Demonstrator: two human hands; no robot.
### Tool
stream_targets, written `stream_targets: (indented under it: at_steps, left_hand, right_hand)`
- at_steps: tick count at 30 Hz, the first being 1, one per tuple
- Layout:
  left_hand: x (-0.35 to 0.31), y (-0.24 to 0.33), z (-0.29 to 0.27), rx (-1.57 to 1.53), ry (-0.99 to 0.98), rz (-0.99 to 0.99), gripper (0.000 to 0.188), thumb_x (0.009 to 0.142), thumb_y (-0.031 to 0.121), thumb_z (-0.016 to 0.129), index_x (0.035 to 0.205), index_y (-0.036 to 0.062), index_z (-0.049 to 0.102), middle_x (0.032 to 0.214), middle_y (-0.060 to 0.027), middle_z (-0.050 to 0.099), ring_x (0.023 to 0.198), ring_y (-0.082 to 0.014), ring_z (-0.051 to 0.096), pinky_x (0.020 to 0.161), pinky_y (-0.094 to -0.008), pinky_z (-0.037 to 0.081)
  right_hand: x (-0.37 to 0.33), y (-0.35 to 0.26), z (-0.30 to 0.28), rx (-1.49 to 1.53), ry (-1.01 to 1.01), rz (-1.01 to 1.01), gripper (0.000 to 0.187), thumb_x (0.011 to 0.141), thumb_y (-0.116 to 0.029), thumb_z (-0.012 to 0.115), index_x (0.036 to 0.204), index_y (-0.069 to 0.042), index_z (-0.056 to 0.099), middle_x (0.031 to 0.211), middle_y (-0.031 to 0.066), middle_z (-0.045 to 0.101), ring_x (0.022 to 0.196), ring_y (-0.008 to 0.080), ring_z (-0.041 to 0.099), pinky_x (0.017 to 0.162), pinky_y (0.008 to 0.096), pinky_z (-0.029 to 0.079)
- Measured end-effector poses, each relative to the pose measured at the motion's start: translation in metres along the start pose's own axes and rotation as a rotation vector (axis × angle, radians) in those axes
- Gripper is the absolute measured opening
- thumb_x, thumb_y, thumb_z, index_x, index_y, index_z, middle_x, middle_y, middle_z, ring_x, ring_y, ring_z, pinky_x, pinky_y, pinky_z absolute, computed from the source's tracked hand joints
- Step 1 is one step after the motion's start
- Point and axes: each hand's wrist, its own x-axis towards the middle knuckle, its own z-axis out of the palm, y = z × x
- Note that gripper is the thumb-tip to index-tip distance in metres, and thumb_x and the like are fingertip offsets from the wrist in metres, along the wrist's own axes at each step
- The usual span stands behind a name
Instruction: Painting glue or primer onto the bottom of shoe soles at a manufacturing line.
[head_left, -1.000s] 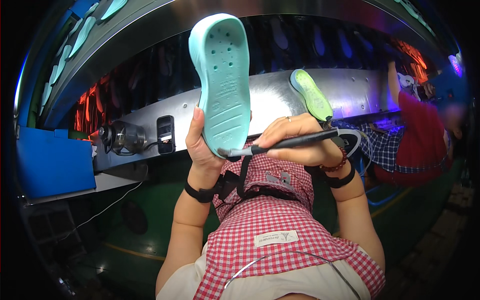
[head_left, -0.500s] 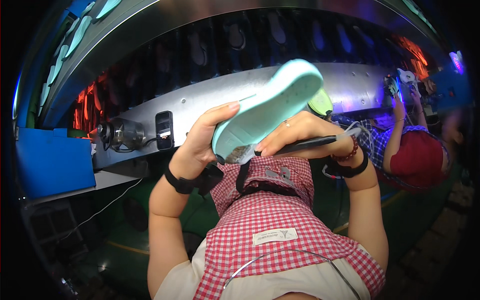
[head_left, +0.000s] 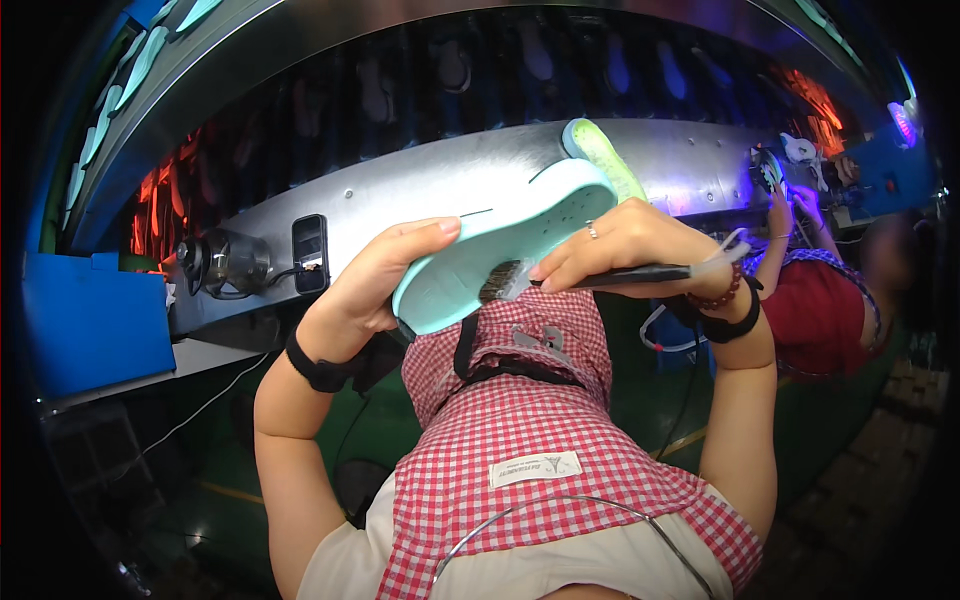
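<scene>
A mint-green shoe sole [head_left: 450,255] is held tilted above the near edge of the metal bench. My left hand [head_left: 370,275] is closed round its left end, with the thumb along the far rim. In my right hand [head_left: 630,245] is a brush [head_left: 640,274] with a black handle and clear plastic round its head. Its dark bristles touch the inner face of the sole, close to the near rim. Several small holes dot the sole's right part. Behind my right hand, a sole with a yellow-green inside [head_left: 610,165] lies on the bench.
A glass jar with a dark lid [head_left: 228,265] and a phone [head_left: 310,255] sit on the bench [head_left: 400,195] at left. Beyond runs a dark conveyor [head_left: 400,95] carrying several soles. A blue box [head_left: 95,320] stands at far left. A co-worker [head_left: 815,315] works at right.
My right hand has shifted the brush along the sole, away from its left end. The sole has come lower and left in view. More of the yellow-green sole shows behind.
</scene>
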Motion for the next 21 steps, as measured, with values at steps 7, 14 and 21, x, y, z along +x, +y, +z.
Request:
stream_targets:
  at_steps: [7,14,21]
  left_hand:
    - [0.002,-0.003,-0.006,-0.026,0.0,-0.001,0.044,0.086,0.027,0.054,0.115,-0.0056,0.048,0.097,-0.0126,0.06,0.078,-0.0144,0.062,0.063,-0.0249,0.053]
    - [0.006,-0.014,-0.013,-0.11,0.048,0.075,0.044,0.088,0.026,0.048,0.119,-0.0057,0.044,0.101,-0.0159,0.058,0.086,-0.0202,0.062,0.072,-0.0306,0.054]
    - [0.039,-0.046,-0.008,-0.464,-0.052,0.158,0.047,0.089,0.026,0.041,0.121,-0.0073,0.038,0.107,-0.023,0.055,0.089,-0.0309,0.061,0.075,-0.0438,0.053]
  right_hand:
    - [-0.01,0.003,-0.008,-0.071,0.071,-0.013,0.022,0.076,-0.006,0.058,0.097,-0.001,0.061,0.097,0.0147,0.063,0.087,0.0292,0.062,0.077,0.0336,0.048]
    - [-0.022,0.007,0.009,0.172,0.225,0.218,0.023,0.077,-0.008,0.064,0.098,0.001,0.062,0.092,0.013,0.065,0.086,0.0209,0.063,0.076,0.0287,0.049]
    - [-0.003,0.044,0.046,0.641,0.659,0.35,0.018,0.08,-0.006,0.06,0.094,0.004,0.063,0.078,0.0087,0.064,0.063,0.0102,0.061,0.058,0.0199,0.049]
